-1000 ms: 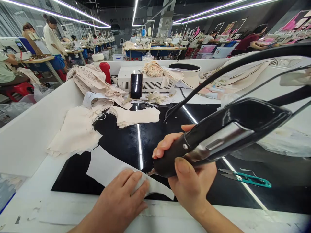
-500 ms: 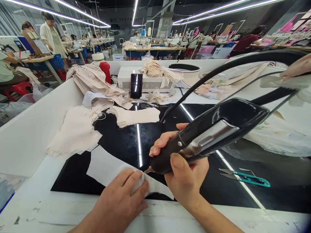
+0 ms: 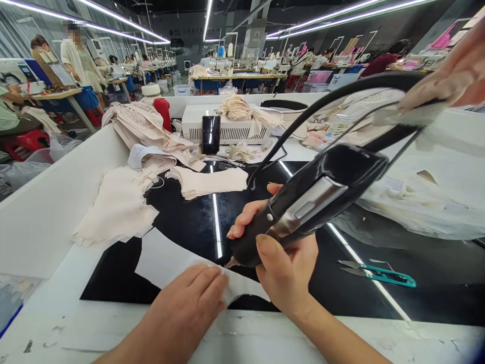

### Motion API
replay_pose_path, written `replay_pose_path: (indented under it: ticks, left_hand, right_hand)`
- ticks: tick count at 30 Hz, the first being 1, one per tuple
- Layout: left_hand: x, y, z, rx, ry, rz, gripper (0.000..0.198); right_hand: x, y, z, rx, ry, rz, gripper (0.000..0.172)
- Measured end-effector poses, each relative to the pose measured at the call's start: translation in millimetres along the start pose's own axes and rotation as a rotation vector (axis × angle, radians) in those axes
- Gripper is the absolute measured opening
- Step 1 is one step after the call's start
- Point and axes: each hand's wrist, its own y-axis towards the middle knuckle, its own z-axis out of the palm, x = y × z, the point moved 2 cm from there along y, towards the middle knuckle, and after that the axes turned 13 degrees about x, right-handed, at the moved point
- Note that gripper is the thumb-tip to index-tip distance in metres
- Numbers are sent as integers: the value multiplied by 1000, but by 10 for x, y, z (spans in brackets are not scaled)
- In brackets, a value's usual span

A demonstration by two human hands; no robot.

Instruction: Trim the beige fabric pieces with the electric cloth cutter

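Note:
A pale, curved fabric piece (image 3: 162,255) lies at the front of the black board (image 3: 189,217). My left hand (image 3: 193,303) presses on it, fingers together and bent over its upper edge; what lies beneath the fingertips is hidden. My right hand (image 3: 282,268) is wrapped round a black corded handheld tool (image 3: 303,197) with a long metal lever on its side. The tool is tilted, its narrow metal tip beside my left fingertips at the fabric's edge. Whether the tip touches the fabric I cannot tell.
Teal thread snips (image 3: 390,275) lie on the right. Stacked cream fabric pieces (image 3: 117,207) and a smaller stack (image 3: 212,181) sit left and behind. A phone (image 3: 210,135) leans on a white vented box (image 3: 238,131). Another hand (image 3: 443,76), blurred, is at the cord.
The tool's rear end has swung left, while its tip stays near the same spot. The blurred hand at the cord has moved left and further into view. My left fingers have flattened slightly.

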Motion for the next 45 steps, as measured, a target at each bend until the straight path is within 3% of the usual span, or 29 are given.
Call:
replay_pose_path:
  ticks: [3,6,12,17,23,32,40,45]
  left_hand:
    - [131,-14,-64,77,-53,30,43]
    - [234,35,-150,136,42,29,46]
    - [349,197,-88,34,328,-105,28]
    - [399,260,14,-3,414,-178,25]
    - [423,194,19,76,436,-219,30]
    - [377,190,-79,69,458,-258,30]
    - [320,141,-105,75,491,-269,26]
    - [255,148,-239,-50,479,-201,32]
  right_hand:
    - [87,128,-49,45,-62,18,37]
    - [192,256,-98,81,-131,48,44]
    - [206,253,-147,-36,-152,-1,41]
    - [132,111,-173,-80,-72,-50,39]
    - [93,17,-120,-101,-18,-54,44]
    - [-17,-3,-58,-2,-52,-141,26]
    - [14,-19,-52,11,-36,-109,23]
    - [18,-3,-43,17,-40,-110,25]
